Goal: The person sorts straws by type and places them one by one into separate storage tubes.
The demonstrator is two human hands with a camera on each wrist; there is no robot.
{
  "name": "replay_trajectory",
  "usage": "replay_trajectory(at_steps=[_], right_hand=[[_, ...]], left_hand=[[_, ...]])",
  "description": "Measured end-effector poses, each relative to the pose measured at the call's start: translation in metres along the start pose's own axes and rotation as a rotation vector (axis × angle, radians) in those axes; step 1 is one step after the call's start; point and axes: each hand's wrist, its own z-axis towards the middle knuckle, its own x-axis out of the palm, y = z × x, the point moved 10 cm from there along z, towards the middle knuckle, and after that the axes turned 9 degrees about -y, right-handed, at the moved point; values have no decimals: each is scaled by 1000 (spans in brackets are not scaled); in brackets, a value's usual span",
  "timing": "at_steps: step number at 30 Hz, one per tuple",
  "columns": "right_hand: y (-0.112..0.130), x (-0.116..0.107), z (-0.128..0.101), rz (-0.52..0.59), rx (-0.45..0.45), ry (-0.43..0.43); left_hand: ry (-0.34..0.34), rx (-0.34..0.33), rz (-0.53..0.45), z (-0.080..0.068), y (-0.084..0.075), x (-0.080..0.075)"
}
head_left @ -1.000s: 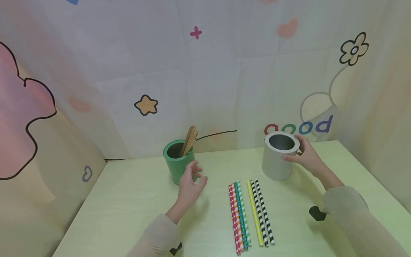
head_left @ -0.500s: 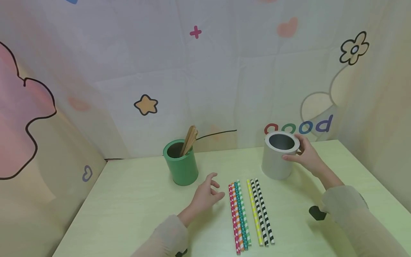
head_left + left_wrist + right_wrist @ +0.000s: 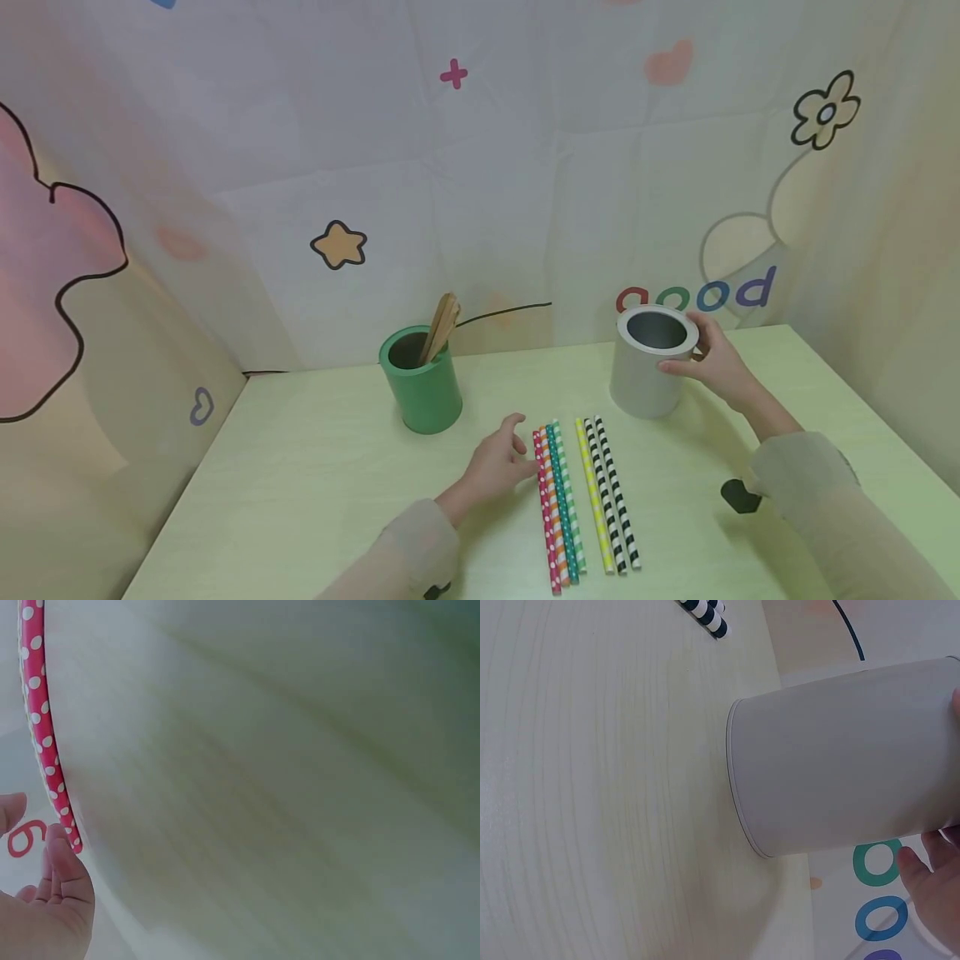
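Observation:
In the head view my left hand (image 3: 495, 463) is beside a row of patterned paper straws, its fingers loosely bent. The thumb is close to the pink dotted straw (image 3: 545, 500); whether it touches is unclear. Orange (image 3: 553, 508), teal (image 3: 562, 500) and green-striped straws lie alongside. My right hand (image 3: 718, 367) grips the rim side of a light grey pen holder (image 3: 643, 383), which stands upright with its dark inside facing up. The left wrist view has the pink dotted straw (image 3: 41, 712) near the fingertips.
A yellow straw (image 3: 594, 492) and two black-and-white striped straws (image 3: 617, 500) lie right of the coloured row. A green pen holder (image 3: 427, 400) with wooden sticks (image 3: 441, 329) stands at the back left of the table (image 3: 285, 483). A printed curtain hangs behind.
My left hand has moved away from the green holder, rightward and toward me, to the pink dotted straw. My right hand stays on the grey holder.

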Motion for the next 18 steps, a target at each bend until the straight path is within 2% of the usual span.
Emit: replay_trajectory(at_steps=[7, 18], right_hand=[[-1, 0, 0, -7, 6, 2], [-3, 0, 0, -14, 19, 6]], left_hand=[[-8, -64, 67, 3, 5, 8], [-3, -87, 115, 3, 3, 9]])
